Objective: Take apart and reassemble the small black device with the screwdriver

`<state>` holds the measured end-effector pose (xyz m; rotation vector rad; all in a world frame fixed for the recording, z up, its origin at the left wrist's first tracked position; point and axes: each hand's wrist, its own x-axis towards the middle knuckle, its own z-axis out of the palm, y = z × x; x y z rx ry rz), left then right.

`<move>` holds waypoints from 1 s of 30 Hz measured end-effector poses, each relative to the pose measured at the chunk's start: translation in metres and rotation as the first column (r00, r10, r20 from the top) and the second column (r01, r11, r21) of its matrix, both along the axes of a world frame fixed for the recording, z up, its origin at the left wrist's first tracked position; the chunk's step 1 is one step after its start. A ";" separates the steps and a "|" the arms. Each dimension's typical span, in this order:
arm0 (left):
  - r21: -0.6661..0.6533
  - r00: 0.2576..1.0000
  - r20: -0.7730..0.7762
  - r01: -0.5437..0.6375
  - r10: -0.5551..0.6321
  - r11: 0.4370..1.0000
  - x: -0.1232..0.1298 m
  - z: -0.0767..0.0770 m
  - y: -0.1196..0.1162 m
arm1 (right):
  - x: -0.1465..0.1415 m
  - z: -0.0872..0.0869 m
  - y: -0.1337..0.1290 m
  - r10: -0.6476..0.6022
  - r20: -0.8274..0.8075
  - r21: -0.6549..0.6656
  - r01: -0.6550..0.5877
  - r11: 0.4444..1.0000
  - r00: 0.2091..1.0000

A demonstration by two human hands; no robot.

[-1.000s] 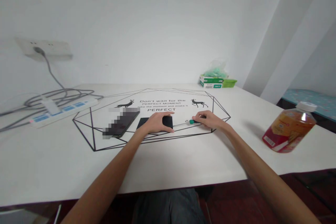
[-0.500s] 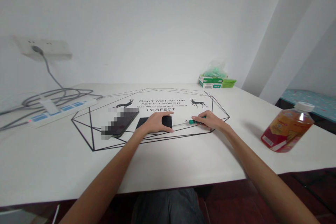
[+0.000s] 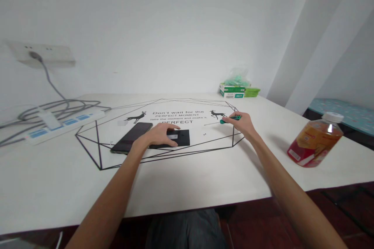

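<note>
1. Flat black rectangular box (image 3: 183, 138), pale label (image 3: 173, 136) on top, sitting right of a dark slab-shaped phone (image 3: 133, 136).
2. It's on a white table (image 3: 189, 186) with a black deer-and-lines print (image 3: 136, 117); plain white wall (image 3: 175, 35) behind.
3. Left hand (image 3: 159, 134) spread over the box, can't tell if it's gripping; right hand (image 3: 244, 124) wrapped around a green-handled metal screwdriver (image 3: 223, 121).

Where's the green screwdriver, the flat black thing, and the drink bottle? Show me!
Green screwdriver (image 3: 223, 120): head view, on the front of its handle.
Flat black thing (image 3: 184, 137): head view, on its uncovered right part.
Drink bottle (image 3: 314, 143): head view, on its label.
</note>
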<state>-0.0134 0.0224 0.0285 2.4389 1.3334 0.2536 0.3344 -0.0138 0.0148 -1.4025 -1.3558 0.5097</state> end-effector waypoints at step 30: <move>0.069 0.956 -0.245 0.183 -0.161 0.981 0.032 -0.011 -0.019 | -0.005 -0.009 0.003 -0.039 0.150 -0.011 0.041 0.999 0.988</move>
